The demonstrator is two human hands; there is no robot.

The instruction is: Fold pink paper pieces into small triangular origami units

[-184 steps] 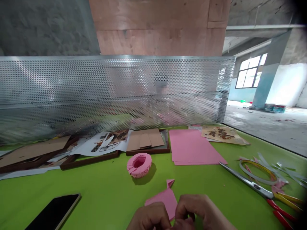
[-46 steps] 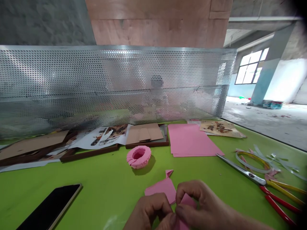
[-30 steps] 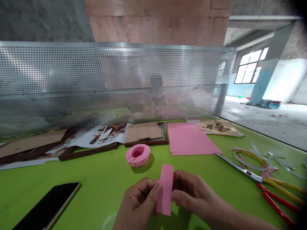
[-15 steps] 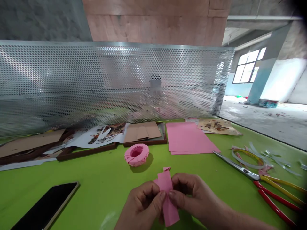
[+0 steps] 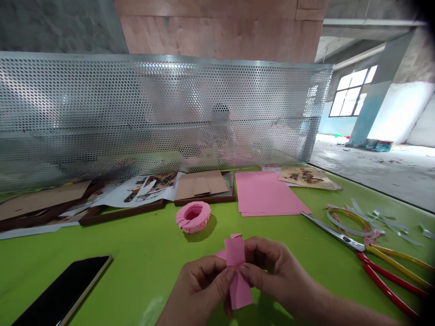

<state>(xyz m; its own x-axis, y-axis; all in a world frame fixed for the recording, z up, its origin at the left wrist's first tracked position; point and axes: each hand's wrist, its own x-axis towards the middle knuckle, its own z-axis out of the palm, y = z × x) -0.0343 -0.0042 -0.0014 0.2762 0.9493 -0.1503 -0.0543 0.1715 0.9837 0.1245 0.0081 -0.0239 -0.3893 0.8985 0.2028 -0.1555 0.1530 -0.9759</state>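
Both hands pinch one folded strip of pink paper point(image 5: 239, 292) above the front of the green table. My left hand point(image 5: 205, 283) grips its left edge between thumb and fingers. My right hand point(image 5: 272, 269) presses the right edge at the same height, thumb tip close to the other thumb. The strip stands nearly upright and is creased at the thumbs; small pink flaps show behind it. Fingers behind the paper are partly hidden. Beyond the hands sits a pink ring of pleated paper point(image 5: 193, 217).
Scissors point(image 5: 343, 237) with red and yellow handles lie at right, beside a tape roll point(image 5: 350, 220) and clear scraps. Pink sheets point(image 5: 272, 194) lie behind. A phone point(image 5: 64, 290) rests at left. Frames with cardboard point(image 5: 202, 183) line the perforated metal screen point(image 5: 163, 113).
The strip's lower end has swung slightly up and left, and it stands straighter. Both hands keep their pinch on it. The view has shifted a little.
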